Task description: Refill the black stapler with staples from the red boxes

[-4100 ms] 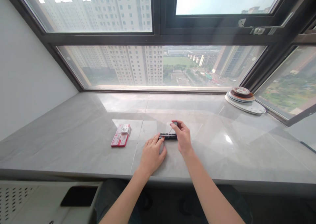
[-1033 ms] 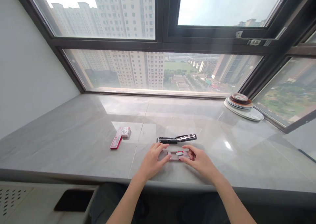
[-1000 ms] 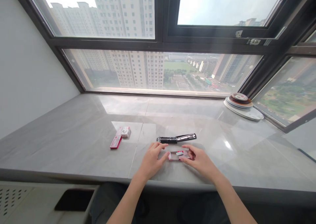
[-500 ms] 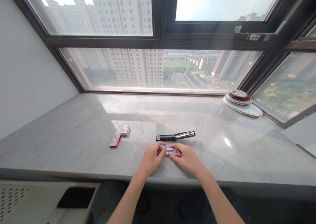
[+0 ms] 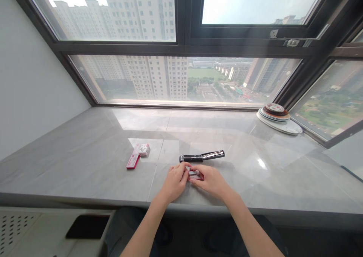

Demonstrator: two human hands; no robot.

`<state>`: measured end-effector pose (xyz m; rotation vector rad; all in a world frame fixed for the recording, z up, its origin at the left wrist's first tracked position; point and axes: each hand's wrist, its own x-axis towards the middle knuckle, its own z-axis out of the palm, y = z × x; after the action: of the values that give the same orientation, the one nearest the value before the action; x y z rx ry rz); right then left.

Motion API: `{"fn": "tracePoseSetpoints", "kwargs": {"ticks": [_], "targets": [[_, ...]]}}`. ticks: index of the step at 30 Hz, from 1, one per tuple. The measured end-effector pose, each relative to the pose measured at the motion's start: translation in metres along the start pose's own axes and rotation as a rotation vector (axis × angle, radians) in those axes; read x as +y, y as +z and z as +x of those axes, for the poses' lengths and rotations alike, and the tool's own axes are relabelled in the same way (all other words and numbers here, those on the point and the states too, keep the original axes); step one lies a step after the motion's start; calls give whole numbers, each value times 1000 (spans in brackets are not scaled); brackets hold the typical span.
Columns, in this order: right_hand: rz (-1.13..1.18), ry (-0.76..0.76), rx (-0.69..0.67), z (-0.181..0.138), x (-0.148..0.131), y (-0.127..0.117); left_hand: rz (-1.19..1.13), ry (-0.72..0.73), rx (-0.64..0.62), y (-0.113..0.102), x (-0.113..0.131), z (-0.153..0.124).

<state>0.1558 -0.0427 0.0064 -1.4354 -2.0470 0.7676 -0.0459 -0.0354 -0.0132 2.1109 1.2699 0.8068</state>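
Note:
A small red-and-white staple box (image 5: 195, 177) is between my two hands on the counter, with a greyish strip that looks like staples showing at its top. My left hand (image 5: 174, 180) pinches the box's left end; the fingertips partly cover it. From the other side, my right hand (image 5: 212, 180) grips the right end between thumb and fingers. Just beyond my fingers lies a black stapler (image 5: 192, 158), opened out with its metal magazine showing.
Off to the left are a flat red-and-white box (image 5: 132, 161) and a smaller white box (image 5: 144, 149), close together. Stacked plates (image 5: 273, 115) stand by the window in the right corner. The grey counter (image 5: 85, 166) ends in a front edge below my wrists.
My right hand has shifted slightly left, and its fingers now cover more of the staple box. The stapler and the other boxes stay where they were.

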Motion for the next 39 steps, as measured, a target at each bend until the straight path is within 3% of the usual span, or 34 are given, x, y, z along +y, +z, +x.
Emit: {"fn": "tracePoseSetpoints", "kwargs": {"ticks": [4,9,12,16,21,34,39], "targets": [[6,39,-1,-2,-2,0,-53,-61,22,-6,-9,5],[9,29,29,-8,-3,4,139,-110,262,-20,-36,37],[-11,-1,38,-7,-5,4,177,-73,170,-17,-45,49],[-17,-19,135,3,-6,-2,134,-41,85,-4,-42,36],[-53,-17,148,22,2,-6,127,-21,96,3,-32,14],[-126,-66,92,29,1,5,158,-45,108,0,-29,15],[-157,59,135,22,8,-2,149,-48,106,0,-29,15]]}}
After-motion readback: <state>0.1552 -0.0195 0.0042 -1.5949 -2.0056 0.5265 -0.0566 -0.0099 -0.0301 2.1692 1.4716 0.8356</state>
